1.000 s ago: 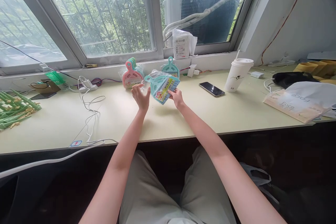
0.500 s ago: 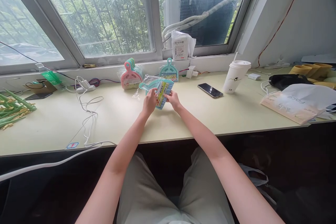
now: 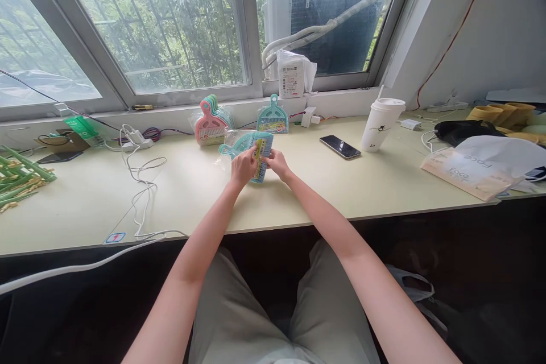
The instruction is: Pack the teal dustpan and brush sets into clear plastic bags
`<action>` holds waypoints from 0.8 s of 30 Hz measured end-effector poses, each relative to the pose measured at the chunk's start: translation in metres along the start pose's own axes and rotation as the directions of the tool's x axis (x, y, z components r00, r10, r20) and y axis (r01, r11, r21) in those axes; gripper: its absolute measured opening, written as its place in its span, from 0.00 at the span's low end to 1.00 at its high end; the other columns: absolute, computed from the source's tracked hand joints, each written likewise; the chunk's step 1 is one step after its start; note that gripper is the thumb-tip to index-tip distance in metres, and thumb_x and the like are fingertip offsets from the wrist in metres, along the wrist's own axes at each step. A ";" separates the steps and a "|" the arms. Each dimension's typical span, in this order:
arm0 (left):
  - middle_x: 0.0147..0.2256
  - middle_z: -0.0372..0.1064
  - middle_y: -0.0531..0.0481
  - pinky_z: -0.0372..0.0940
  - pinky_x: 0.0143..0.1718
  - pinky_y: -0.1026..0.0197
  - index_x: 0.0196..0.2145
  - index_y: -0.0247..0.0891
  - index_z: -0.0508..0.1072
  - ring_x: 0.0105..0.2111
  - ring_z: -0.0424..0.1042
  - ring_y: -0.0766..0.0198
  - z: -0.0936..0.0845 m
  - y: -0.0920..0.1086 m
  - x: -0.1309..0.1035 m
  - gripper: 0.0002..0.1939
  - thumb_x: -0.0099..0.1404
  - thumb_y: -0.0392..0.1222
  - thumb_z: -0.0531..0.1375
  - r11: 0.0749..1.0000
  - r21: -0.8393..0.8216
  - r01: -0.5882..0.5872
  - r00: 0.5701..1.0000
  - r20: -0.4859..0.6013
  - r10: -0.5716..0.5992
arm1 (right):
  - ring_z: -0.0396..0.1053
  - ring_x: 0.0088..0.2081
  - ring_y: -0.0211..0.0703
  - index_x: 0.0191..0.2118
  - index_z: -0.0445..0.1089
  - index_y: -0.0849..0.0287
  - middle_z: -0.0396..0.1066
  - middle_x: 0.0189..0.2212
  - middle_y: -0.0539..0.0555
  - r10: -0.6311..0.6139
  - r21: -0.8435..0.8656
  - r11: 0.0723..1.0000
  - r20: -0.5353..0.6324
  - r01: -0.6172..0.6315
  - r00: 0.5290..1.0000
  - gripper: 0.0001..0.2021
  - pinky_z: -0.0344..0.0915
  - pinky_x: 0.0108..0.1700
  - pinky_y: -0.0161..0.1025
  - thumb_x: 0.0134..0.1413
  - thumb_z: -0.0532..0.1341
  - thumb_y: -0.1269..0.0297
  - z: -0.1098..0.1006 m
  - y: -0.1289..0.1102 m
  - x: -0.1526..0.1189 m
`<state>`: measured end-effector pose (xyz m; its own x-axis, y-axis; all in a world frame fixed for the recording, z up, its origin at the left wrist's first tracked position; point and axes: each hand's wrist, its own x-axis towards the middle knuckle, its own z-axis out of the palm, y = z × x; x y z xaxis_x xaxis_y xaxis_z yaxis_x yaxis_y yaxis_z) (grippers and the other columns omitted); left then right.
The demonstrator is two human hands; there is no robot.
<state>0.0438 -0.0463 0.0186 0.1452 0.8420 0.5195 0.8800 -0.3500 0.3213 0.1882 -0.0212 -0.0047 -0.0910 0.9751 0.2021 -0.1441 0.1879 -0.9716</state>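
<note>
Both hands grip a teal mini dustpan and brush set [image 3: 265, 143], tilted sideways above the table, its handle pointing left. Clear plastic wrap hangs loosely around the handle, and a yellow label shows on it. My left hand [image 3: 244, 167] is closed on the left side with its thumb over the label. On the right edge, my right hand [image 3: 277, 162] pinches the set. Behind it, a matching teal set [image 3: 273, 116] leans upright against the wall. A stack of wrapped sets [image 3: 210, 122], pink in front and green behind, stands to its left.
A phone [image 3: 340, 147] and a white lidded cup with straw [image 3: 382, 124] are on the table [image 3: 307, 205] to the right, beyond them a tissue pack [image 3: 464, 173]. White cables [image 3: 145, 193] trail over the left side, near a green-labelled bottle [image 3: 83, 127] and green stalks [image 3: 25, 176].
The held set has turned more upright and edge-on, its handle dipping lower to the left. Both hands have kept their hold and shifted only slightly.
</note>
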 end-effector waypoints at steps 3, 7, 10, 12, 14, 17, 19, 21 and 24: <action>0.35 0.76 0.48 0.65 0.39 0.59 0.66 0.43 0.60 0.38 0.74 0.55 -0.003 0.001 0.000 0.34 0.62 0.35 0.55 0.996 0.060 0.069 0.997 0.037 -0.072 | 0.75 0.33 0.42 0.38 0.72 0.60 0.78 0.32 0.53 -0.014 -0.047 0.999 0.055 0.017 0.998 0.12 0.76 0.40 0.44 0.46 0.70 0.65 0.001 0.004 0.001; 0.35 0.76 0.46 0.64 0.38 0.57 0.68 0.41 0.57 0.37 0.75 0.52 -0.002 0.001 0.000 0.36 0.62 0.35 0.54 0.991 0.121 0.060 0.998 0.020 -0.063 | 0.74 0.32 0.41 0.36 0.72 0.60 0.77 0.29 0.52 -0.032 -0.071 0.997 0.069 0.037 0.997 0.12 0.75 0.39 0.44 0.45 0.71 0.64 0.001 0.007 0.002; 0.34 0.76 0.44 0.64 0.38 0.57 0.69 0.39 0.55 0.36 0.75 0.52 0.001 0.001 -0.002 0.35 0.64 0.36 0.54 0.991 0.130 0.018 0.999 0.027 -0.021 | 0.74 0.32 0.41 0.36 0.72 0.59 0.77 0.29 0.51 -0.035 -0.020 0.999 0.076 0.036 0.996 0.12 0.75 0.38 0.43 0.44 0.71 0.64 0.001 0.007 0.003; 0.35 0.76 0.44 0.64 0.37 0.58 0.68 0.39 0.55 0.35 0.75 0.53 0.002 0.000 -0.003 0.34 0.65 0.38 0.53 0.995 0.098 -0.028 0.999 0.024 0.026 | 0.75 0.33 0.41 0.37 0.72 0.59 0.77 0.30 0.51 -0.036 0.023 0.999 0.055 0.034 0.998 0.13 0.76 0.39 0.43 0.44 0.71 0.65 0.000 0.006 0.002; 0.36 0.76 0.45 0.64 0.37 0.59 0.68 0.40 0.56 0.34 0.75 0.54 0.003 0.000 -0.004 0.32 0.67 0.40 0.53 0.997 0.027 -0.079 0.997 -0.001 0.079 | 0.75 0.34 0.42 0.38 0.72 0.59 0.78 0.33 0.52 -0.037 0.064 0.997 0.010 0.036 0.999 0.12 0.76 0.40 0.43 0.46 0.70 0.65 -0.001 0.004 0.002; 0.37 0.75 0.47 0.63 0.38 0.59 0.65 0.42 0.58 0.35 0.74 0.57 0.004 -0.001 -0.005 0.28 0.68 0.43 0.54 0.986 -0.108 -0.124 0.989 -0.099 0.114 | 0.76 0.36 0.43 0.38 0.71 0.59 0.78 0.36 0.54 -0.039 0.141 0.989 -0.062 0.047 0.997 0.11 0.76 0.43 0.46 0.48 0.69 0.66 -0.004 0.000 0.002; 0.39 0.75 0.48 0.64 0.42 0.58 0.64 0.42 0.58 0.37 0.73 0.58 0.005 -0.002 -0.004 0.27 0.68 0.43 0.55 0.973 -0.173 -0.155 0.975 -0.188 0.122 | 0.76 0.37 0.44 0.38 0.70 0.59 0.78 0.38 0.55 -0.038 0.204 0.977 -0.107 0.059 0.994 0.10 0.76 0.44 0.48 0.50 0.68 0.66 -0.007 -0.004 0.003; 0.43 0.74 0.46 0.62 0.49 0.55 0.62 0.42 0.59 0.42 0.72 0.57 0.006 -0.003 -0.003 0.27 0.67 0.42 0.58 0.964 -0.191 -0.185 0.952 -0.279 0.127 | 0.76 0.38 0.44 0.37 0.70 0.59 0.78 0.38 0.55 -0.032 0.262 0.963 -0.145 0.069 0.989 0.09 0.76 0.46 0.48 0.50 0.68 0.67 -0.010 -0.007 0.005; 0.47 0.73 0.43 0.59 0.53 0.50 0.59 0.41 0.63 0.48 0.69 0.53 0.007 -0.003 -0.001 0.25 0.65 0.41 0.60 0.969 -0.152 -0.197 0.925 -0.356 0.132 | 0.76 0.39 0.44 0.37 0.70 0.60 0.78 0.38 0.54 -0.028 0.313 0.946 -0.173 0.082 0.985 0.09 0.76 0.48 0.48 0.51 0.68 0.69 -0.014 -0.011 0.006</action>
<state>0.0438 -0.0428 0.0117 0.0895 0.5864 0.8050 0.7548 -0.5673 0.3293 0.2032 -0.0154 0.0053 0.0851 0.9752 0.2043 -0.4526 0.2205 -0.8640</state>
